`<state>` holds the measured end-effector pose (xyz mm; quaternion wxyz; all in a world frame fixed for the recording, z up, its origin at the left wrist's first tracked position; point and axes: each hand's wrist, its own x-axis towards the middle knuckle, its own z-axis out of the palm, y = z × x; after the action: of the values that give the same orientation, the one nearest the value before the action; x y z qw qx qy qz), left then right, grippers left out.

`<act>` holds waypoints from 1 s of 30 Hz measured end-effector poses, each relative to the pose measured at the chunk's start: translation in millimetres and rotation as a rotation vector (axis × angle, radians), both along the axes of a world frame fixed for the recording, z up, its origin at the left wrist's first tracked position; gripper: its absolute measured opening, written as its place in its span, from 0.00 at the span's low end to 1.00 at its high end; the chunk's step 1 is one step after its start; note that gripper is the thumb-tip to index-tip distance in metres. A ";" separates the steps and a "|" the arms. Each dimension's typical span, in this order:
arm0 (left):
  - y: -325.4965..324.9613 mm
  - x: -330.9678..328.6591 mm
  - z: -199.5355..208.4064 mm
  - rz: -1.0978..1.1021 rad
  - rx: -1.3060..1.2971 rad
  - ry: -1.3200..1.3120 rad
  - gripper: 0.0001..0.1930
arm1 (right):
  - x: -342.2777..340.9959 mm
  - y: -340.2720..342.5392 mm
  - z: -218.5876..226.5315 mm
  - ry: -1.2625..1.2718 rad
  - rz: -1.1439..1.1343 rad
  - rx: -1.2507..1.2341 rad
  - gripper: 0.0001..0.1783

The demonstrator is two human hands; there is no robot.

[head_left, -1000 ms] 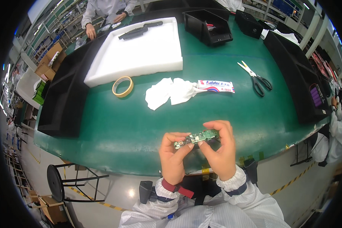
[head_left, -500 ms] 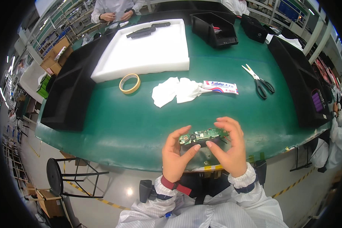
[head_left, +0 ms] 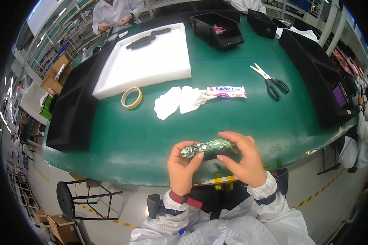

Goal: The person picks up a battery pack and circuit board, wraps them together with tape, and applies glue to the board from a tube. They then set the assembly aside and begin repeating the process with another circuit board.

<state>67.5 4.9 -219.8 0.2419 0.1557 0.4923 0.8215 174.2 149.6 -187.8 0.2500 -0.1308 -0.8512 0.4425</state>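
Observation:
A narrow green circuit board (head_left: 210, 145) with small parts on top and a black piece beneath it is held above the near edge of the table. My left hand (head_left: 181, 167) is closed on its left end, the thumb along the near side and fingers behind. My right hand (head_left: 245, 160) curls round the right end, its thumb at the near side and forefinger raised near the far edge. Short red wires show by the right palm. Where the right fingers touch the board is partly hidden.
On the green table (head_left: 122, 134) lie a tape roll (head_left: 126, 105), crumpled white cloth (head_left: 167, 102), a glue tube (head_left: 227, 92) and scissors (head_left: 270, 81). A white foam tray (head_left: 151, 65) holds a black part. Black bins (head_left: 218, 34) stand around. A stool (head_left: 67, 200) is left.
The view has shifted, so the table things sit further left. The board has tilted slightly, and my left thumb lies further over its near side. Both hands stay at it.

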 end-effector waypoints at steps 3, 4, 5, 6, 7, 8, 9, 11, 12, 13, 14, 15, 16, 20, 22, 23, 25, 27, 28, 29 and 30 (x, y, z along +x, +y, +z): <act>2.0 0.9 -0.1 0.025 -0.024 0.019 0.18 | -1.3 -2.3 -2.7 0.031 -0.010 0.011 0.29; 2.6 1.5 0.1 0.046 -0.038 0.031 0.17 | -1.6 -3.2 -2.7 0.049 -0.010 0.033 0.29; 3.0 1.1 1.8 0.041 -0.040 0.033 0.17 | -1.8 -4.0 -2.6 0.051 -0.015 0.030 0.29; 2.9 0.0 4.7 0.049 -0.062 0.025 0.17 | -2.0 -4.6 -2.3 0.059 -0.011 0.024 0.29; 2.9 -1.4 6.9 0.056 -0.083 0.017 0.16 | -2.2 -5.2 -1.9 0.068 -0.007 0.019 0.29; 3.5 -2.8 7.6 0.051 -0.084 0.020 0.16 | -2.1 -5.8 -1.4 0.070 -0.012 0.018 0.29; 3.9 -4.3 7.1 0.047 -0.072 0.001 0.17 | -1.8 -6.7 -1.8 0.057 -0.018 0.021 0.29; 8.3 -6.6 4.5 0.022 -0.047 -0.017 0.17 | -0.2 -6.5 -1.8 0.044 -0.045 0.039 0.30; 8.0 -6.3 1.8 0.038 -0.043 -0.016 0.17 | -0.5 -7.8 -2.9 0.077 -0.048 0.054 0.29; 10.5 -5.3 -2.4 0.044 -0.033 -0.019 0.18 | -0.2 -6.9 -5.4 0.105 -0.061 0.077 0.29; 12.4 -4.6 -5.5 0.067 -0.018 -0.011 0.18 | -1.0 -7.2 -7.5 0.106 -0.075 0.142 0.28; 10.2 -5.8 -5.5 0.056 -0.013 -0.010 0.18 | -3.1 -10.0 -8.0 0.105 -0.079 0.146 0.27; 5.0 -7.8 -4.4 0.066 -0.030 0.001 0.18 | -7.2 -14.7 -4.1 0.070 -0.085 0.177 0.24; -1.4 -11.7 -5.6 0.067 -0.030 0.044 0.16 | -20.0 -21.8 -1.3 0.169 -0.184 0.425 0.18; -0.6 -9.4 -2.7 0.060 -0.039 0.044 0.16 | -25.1 -20.4 -1.9 0.196 -0.186 0.447 0.17; -0.1 -9.8 -4.8 0.044 -0.047 0.065 0.15 | -26.3 -19.2 -2.5 0.229 -0.152 0.448 0.16; 2.9 -8.8 -5.5 0.030 -0.047 0.079 0.15 | -26.2 -15.8 -3.6 0.240 -0.140 0.483 0.16; 4.9 -6.7 -2.4 0.030 -0.074 0.107 0.15 | -25.1 -12.1 -1.6 0.263 -0.109 0.517 0.15; 4.0 -6.7 -1.8 0.022 -0.069 0.108 0.15 | -25.5 -11.2 -1.6 0.262 -0.117 0.522 0.15; 2.3 -6.9 -2.4 0.024 -0.088 0.128 0.15 | -26.4 -10.7 -2.4 0.271 -0.083 0.505 0.15; 0.8 -7.2 -3.3 0.025 -0.107 0.147 0.15 | -27.2 -9.8 -2.8 0.280 -0.048 0.487 0.14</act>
<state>60.3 5.6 -223.0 0.2025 0.1964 0.5538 0.7834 147.0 139.7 -190.6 0.3996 -0.0249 -0.8863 0.2326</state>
